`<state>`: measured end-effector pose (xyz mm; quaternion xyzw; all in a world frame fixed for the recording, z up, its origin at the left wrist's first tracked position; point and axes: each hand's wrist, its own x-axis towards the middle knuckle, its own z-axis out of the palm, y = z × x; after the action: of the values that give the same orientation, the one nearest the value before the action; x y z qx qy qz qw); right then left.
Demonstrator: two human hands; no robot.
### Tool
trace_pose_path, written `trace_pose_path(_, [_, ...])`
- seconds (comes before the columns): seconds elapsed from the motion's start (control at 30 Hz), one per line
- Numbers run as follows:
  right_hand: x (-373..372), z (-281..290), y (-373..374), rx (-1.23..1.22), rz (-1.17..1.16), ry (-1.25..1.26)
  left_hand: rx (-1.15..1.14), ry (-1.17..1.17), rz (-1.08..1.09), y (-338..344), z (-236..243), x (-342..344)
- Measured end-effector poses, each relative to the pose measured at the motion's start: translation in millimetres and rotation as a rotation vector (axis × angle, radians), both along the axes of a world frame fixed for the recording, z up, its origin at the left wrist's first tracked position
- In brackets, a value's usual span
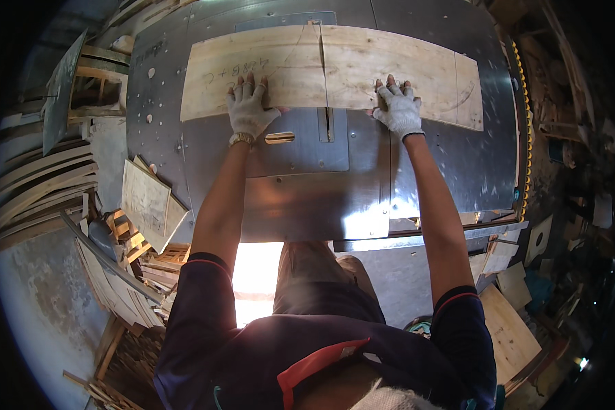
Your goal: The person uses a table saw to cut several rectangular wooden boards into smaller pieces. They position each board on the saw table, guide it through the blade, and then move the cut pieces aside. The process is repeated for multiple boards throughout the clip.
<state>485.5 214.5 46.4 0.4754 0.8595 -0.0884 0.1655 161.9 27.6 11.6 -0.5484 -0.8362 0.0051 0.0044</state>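
Observation:
A long pale wooden board [362, 65] lies across a grey metal saw table [307, 191]. Pencil curves and writing mark its face. A saw cut runs through it near the middle, above the blade slot [328, 125]. My left hand [249, 108], in a white knit glove, presses flat on the board's near edge left of the cut. My right hand [398, 106], also gloved, presses flat on the near edge right of the cut. Both hands have their fingers spread on the wood.
A small wood offcut [280, 137] lies on the table by my left wrist. Stacks of curved wooden slats [41, 184] and cut panels [147, 201] sit at the left. More plywood pieces [509, 328] lie at the lower right, on the floor.

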Motion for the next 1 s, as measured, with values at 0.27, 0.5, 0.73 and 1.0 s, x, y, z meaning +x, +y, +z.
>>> trace_pose_path(0.27, [-3.0, -9.2, 19.8, 0.035, 0.007, 0.018, 0.042, 0.022, -0.019, 18.9, -5.7, -9.7])
trace_pose_path(0.5, [-7.1, -10.3, 26.7, 0.052, 0.013, 0.020, 0.061, 0.017, -0.022, 25.5, -9.1, -15.6])
trace_pose_path(0.73, [-13.0, -8.1, 33.2, 0.055, 0.006, 0.040, 0.091, 0.031, -0.032, 32.7, -11.4, -21.7])
trace_pose_path(1.0, [-14.3, -12.9, 44.1, 0.059, 0.009, 0.042, 0.089, 0.018, -0.032, 43.3, -8.8, -23.7])
